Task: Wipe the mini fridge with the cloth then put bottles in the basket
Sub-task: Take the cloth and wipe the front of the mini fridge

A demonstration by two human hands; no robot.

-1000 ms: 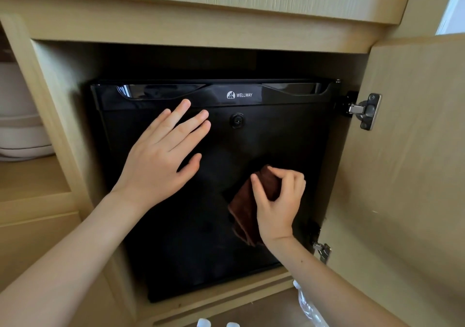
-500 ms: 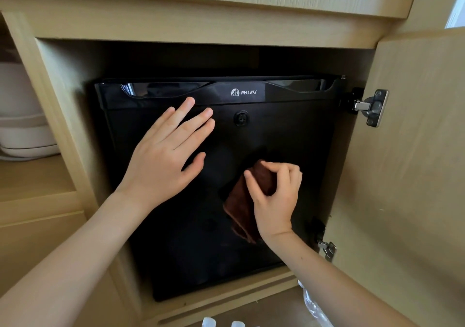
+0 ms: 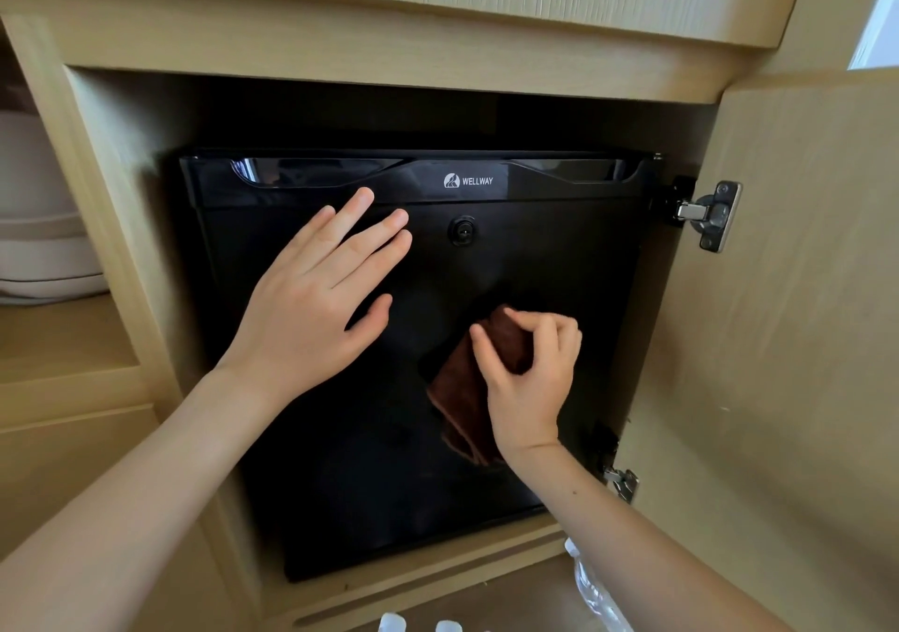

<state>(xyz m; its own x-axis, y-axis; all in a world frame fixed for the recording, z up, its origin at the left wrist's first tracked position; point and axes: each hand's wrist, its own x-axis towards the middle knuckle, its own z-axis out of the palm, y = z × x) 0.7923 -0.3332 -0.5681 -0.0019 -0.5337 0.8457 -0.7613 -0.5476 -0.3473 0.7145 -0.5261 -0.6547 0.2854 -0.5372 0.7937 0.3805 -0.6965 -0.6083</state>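
Note:
A black mini fridge [image 3: 559, 261] with a shut door sits inside a light wooden cabinet. My left hand [image 3: 316, 300] presses flat on the upper left of the door, fingers straight. My right hand [image 3: 530, 378] pinches a brown cloth [image 3: 462, 398] against the middle right of the door. At the bottom edge, white bottle caps [image 3: 391, 624] peek in, and a clear plastic bottle [image 3: 591, 587] lies under my right forearm. No basket is in view.
The cabinet door [image 3: 788, 339] stands open on the right, hung on metal hinges [image 3: 712, 215]. White dishes [image 3: 44, 252] are stacked on a shelf at the left. A wooden drawer front runs across the top.
My right hand has slid the cloth up and a little left on the fridge door. My left hand stays pressed in the same spot.

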